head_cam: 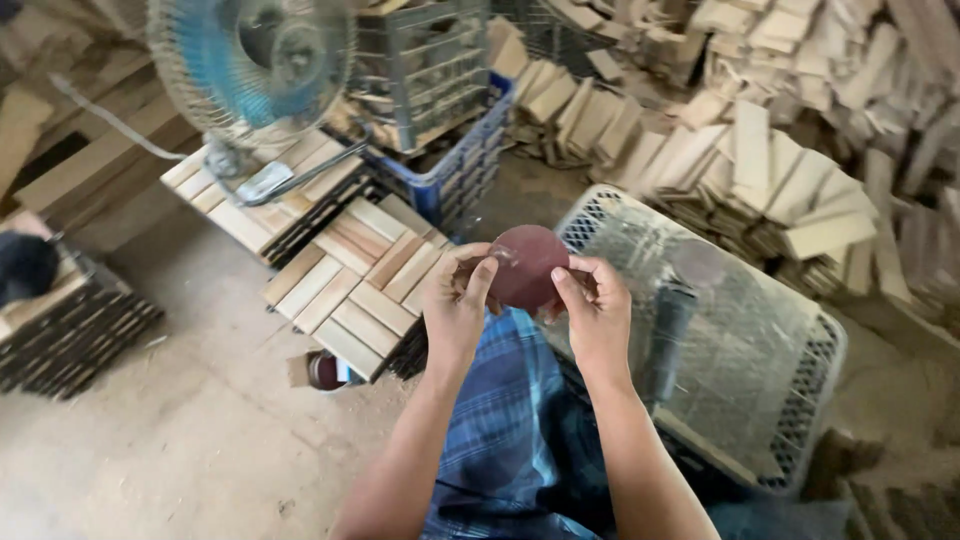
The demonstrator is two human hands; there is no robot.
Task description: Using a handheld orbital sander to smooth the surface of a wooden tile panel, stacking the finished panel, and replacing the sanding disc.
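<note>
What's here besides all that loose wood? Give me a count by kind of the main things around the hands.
Hands: 2, left hand and right hand, both holding the disc
Reddish-brown round disc: 1
Fan: 1
Plastic crates: 2, a pale crate and a blue crate
Stacks of slatted wooden tiles: 2, near stack and fan stack
Total: 8

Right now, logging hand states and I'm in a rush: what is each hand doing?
Left hand: closed on the left edge of the disc.
Right hand: closed on the disc's right edge.
</note>
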